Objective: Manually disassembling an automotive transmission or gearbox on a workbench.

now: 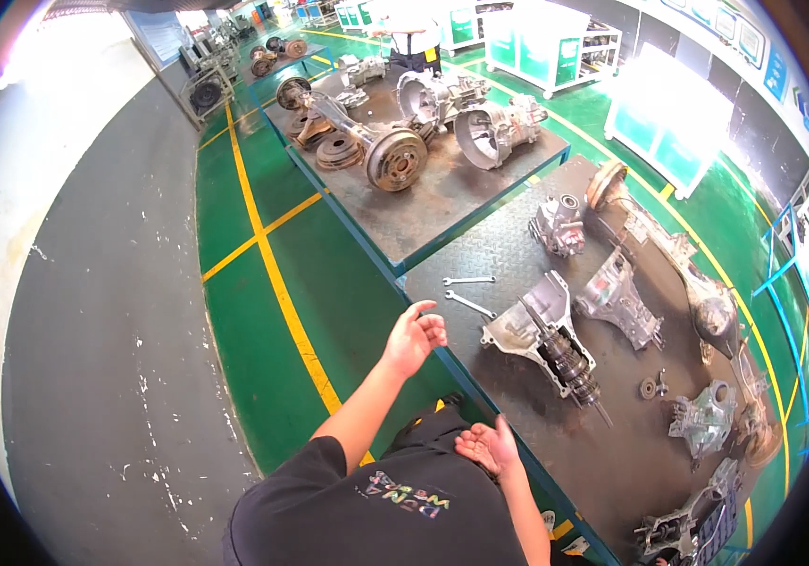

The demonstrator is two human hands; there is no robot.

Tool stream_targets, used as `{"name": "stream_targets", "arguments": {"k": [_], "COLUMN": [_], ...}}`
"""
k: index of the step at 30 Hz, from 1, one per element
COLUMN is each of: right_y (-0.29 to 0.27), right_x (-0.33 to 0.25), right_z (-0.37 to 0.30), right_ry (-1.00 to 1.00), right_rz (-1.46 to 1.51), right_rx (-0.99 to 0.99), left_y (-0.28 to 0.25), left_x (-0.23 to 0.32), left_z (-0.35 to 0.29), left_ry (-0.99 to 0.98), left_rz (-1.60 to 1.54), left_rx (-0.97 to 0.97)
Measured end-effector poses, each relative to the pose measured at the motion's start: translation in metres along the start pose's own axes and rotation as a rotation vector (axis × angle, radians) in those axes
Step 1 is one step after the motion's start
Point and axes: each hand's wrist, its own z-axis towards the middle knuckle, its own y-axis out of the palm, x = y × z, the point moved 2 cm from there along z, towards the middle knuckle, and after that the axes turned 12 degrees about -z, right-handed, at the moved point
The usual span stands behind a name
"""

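Observation:
My left hand (415,338) is raised at the near edge of the workbench, fingers loosely bent and apart, with nothing in it. Lower down, my right hand (487,447) hovers in front of my body beside the bench edge, palm up, also holding nothing. Closest to the left hand on the bench lie two combination wrenches (469,280), one slanting below the other. Right of them sits an opened gearbox housing (516,330) with its gear shaft (569,363) exposed. Another housing half (617,300) lies beyond it.
A smaller gear casing (560,226) and a long rusty axle (654,241) occupy the bench's far side. Loose bearings (650,388) and more casings (706,415) lie to the right. A second bench (404,222) holds drum axles and bell housings. A person (412,42) stands behind it.

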Motion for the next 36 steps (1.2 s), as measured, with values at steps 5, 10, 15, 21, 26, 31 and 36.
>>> {"name": "stream_targets", "arguments": {"k": [5,10,15,21,26,31,36], "right_y": [-0.009,0.119,-0.01,0.041,0.075,-0.038,-0.104], "right_x": [-0.058,-0.119,-0.04,-0.087,-0.078,-0.109,-0.116], "right_z": [-0.01,-0.021,0.056,-0.009,0.062,-0.026,-0.16], "right_ry": [-0.229,-0.693,-0.009,-0.54,-0.223,-0.347,-0.59], "right_rz": [-0.257,-0.079,-0.216,-0.069,-0.186,-0.646,-0.682], "right_rx": [0.395,-0.024,0.274,0.296,-0.175,0.78,1.555], "left_y": [-0.014,-0.023,-0.021,-0.004,0.014,0.007,-0.024], "left_x": [0.006,0.004,0.007,0.01,0.012,-0.034,-0.107], "left_z": [0.043,0.082,0.11,0.139,0.151,0.15,0.14], "left_ry": [-0.038,-0.144,-0.128,-0.231,-0.119,-0.243,-0.361], "left_rz": [-0.049,-0.033,0.065,0.159,0.471,0.607,1.244], "left_rx": [-0.002,0.078,0.01,0.013,0.157,0.149,0.045]}}
